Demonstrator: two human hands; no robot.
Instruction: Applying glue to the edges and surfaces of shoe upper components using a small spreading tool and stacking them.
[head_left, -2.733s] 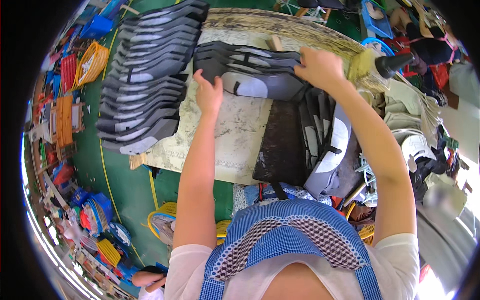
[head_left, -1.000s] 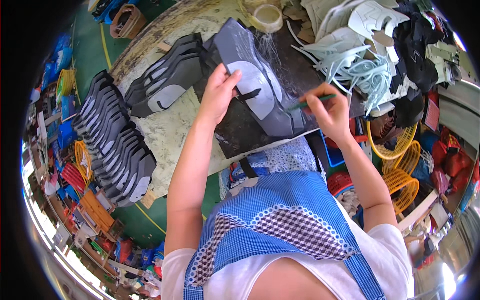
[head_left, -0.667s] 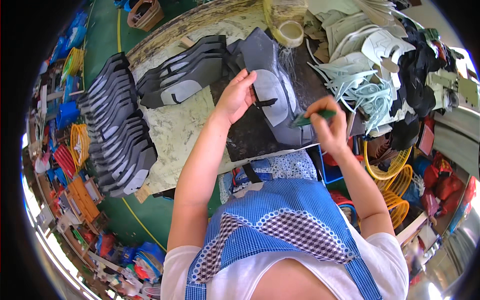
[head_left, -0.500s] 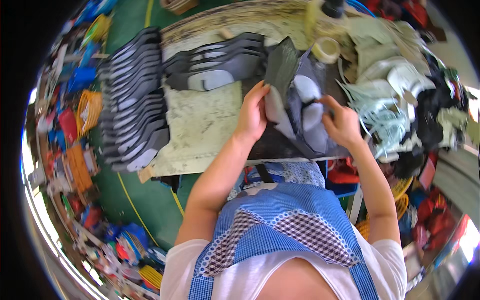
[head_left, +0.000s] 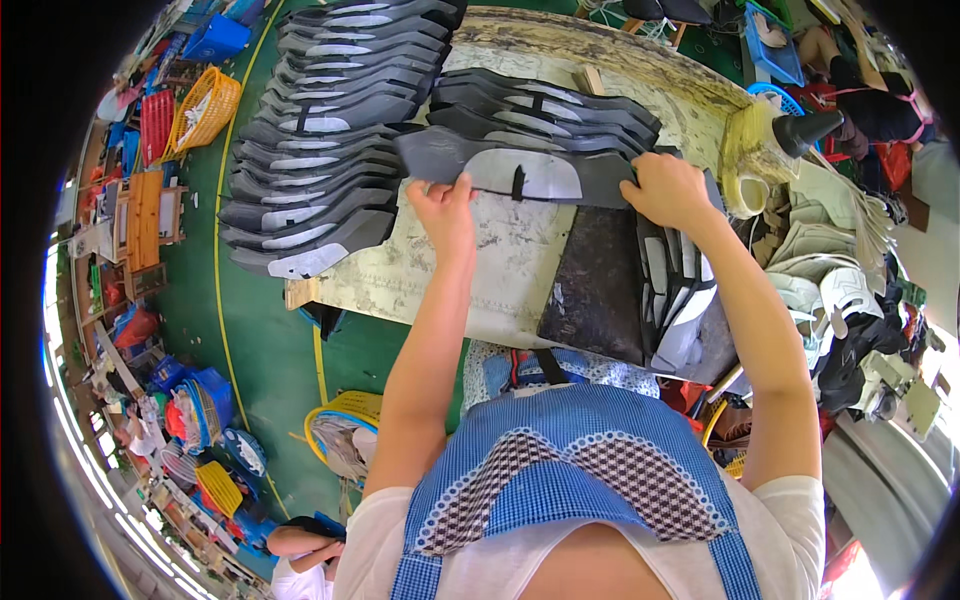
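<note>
A dark grey shoe-upper piece with a light grey patch and a small black strip is stretched between my hands. My left hand pinches its lower edge near the left end. The right end is gripped by my right hand, whose fingertips are partly hidden. This piece lies along the near side of a short row of overlapping, similar uppers on the worktable. More uppers lie bunched on a dark mat, below my right forearm.
A long overlapping row of uppers runs along the table's left side. Right of the mat are a tape roll, a yellowish container with a black nozzle, and piled white pieces. Another person is at the far right.
Both hands have moved from the folded upper over the mat to the short row, where an upper is now spread flat between them. The view has swung left.
</note>
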